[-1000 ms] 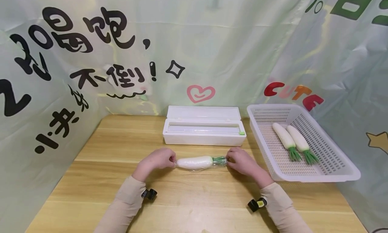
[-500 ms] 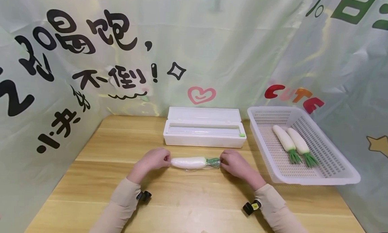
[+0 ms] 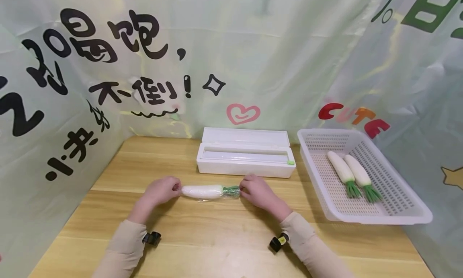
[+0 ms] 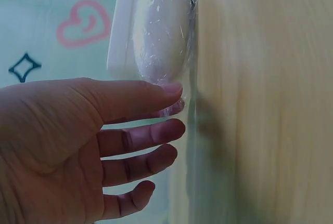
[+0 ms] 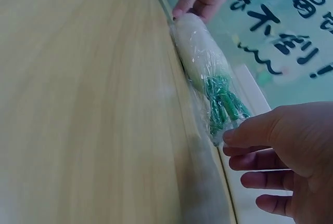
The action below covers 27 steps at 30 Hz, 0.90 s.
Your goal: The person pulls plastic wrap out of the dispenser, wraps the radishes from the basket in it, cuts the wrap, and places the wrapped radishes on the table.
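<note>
We observe left hand and right hand fingers pinching opposite ends of clear plastic film around a tapered white, green-leaved radish.

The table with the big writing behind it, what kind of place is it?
Perhaps a small booth set up for wrapping: printed cloth hangs behind a wooden table, with a film-wrapped white radish in front of a long white box.

A radish lies between left hand and right hand, lower middle — box behind it, basket with two radishes at frame right.
</note>
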Each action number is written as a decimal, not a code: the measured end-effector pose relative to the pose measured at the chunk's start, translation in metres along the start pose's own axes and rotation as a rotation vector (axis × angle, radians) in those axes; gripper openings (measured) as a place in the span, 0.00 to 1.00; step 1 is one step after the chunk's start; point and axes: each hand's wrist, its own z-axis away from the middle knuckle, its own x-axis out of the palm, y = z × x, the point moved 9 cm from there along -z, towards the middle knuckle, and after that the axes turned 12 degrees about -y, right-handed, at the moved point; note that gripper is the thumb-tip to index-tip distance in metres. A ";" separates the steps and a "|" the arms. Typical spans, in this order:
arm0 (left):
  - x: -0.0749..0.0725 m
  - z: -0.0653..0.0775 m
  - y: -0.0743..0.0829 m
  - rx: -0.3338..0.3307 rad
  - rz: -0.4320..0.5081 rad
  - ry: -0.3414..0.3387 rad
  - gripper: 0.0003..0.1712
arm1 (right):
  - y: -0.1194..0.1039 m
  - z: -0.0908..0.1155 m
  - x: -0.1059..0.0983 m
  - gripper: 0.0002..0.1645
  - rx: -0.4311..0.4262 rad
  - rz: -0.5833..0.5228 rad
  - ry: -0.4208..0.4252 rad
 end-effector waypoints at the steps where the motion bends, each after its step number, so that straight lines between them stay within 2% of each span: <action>1: -0.001 0.003 -0.005 -0.009 -0.004 0.006 0.06 | -0.004 -0.005 0.002 0.04 -0.001 0.003 0.000; 7: -0.012 0.019 -0.039 -0.088 -0.004 0.048 0.05 | -0.027 -0.033 0.010 0.05 0.004 0.027 -0.007; 15: -0.022 0.035 -0.088 -0.206 0.004 0.096 0.10 | -0.060 -0.071 0.020 0.06 -0.011 0.103 -0.001; 19: -0.030 0.042 -0.108 -0.262 -0.010 0.121 0.11 | -0.077 -0.089 0.024 0.08 -0.022 0.129 0.024; 27: -0.049 0.051 -0.142 -0.369 -0.046 0.208 0.12 | -0.102 -0.123 0.035 0.10 -0.012 0.165 0.016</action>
